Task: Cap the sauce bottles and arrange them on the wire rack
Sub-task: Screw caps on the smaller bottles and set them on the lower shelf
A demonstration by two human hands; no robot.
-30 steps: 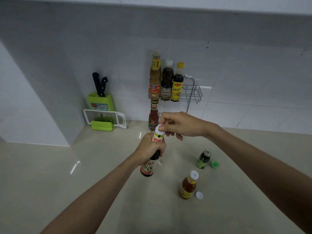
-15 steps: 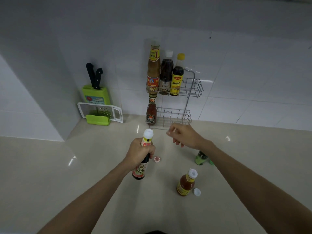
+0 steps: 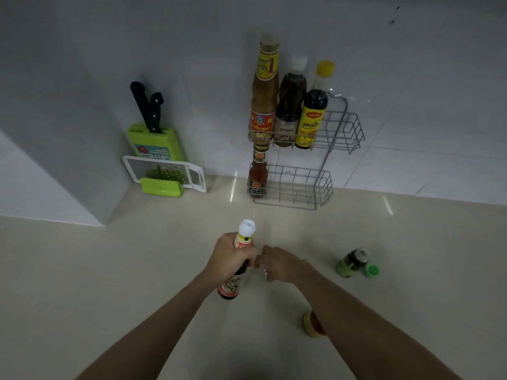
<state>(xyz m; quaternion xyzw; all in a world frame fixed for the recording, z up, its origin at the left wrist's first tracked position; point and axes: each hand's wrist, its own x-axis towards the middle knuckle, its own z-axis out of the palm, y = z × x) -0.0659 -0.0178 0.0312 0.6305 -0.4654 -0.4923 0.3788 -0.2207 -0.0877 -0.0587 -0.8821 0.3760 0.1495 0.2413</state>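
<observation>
My left hand point(image 3: 229, 260) grips a dark sauce bottle point(image 3: 229, 287) around its neck, and the bottle's white cap point(image 3: 247, 227) is on top. My right hand point(image 3: 278, 263) is low over the counter just right of that bottle. Its fingers are curled down, and whatever is under the fingertips is hidden. The wire rack point(image 3: 344, 133) hangs on the wall with a brown sauce bottle point(image 3: 263, 105), a dark bottle point(image 3: 289, 105) and a yellow-capped bottle point(image 3: 312, 116) on its upper tier. A red chili bottle point(image 3: 257, 178) stands at the left of the lower tier point(image 3: 304, 187).
A small green bottle point(image 3: 351, 263) stands on the counter at right, with a loose green cap point(image 3: 372, 270) beside it. An orange sauce bottle point(image 3: 311, 326) is half hidden behind my right forearm. A green knife block point(image 3: 153, 145) and a white grater point(image 3: 164, 174) lean in the left corner.
My right hand left the bottle's white cap and dropped to the counter beside the bottle, over where a small red-and-white cap lay. My left hand lowered the bottle.
</observation>
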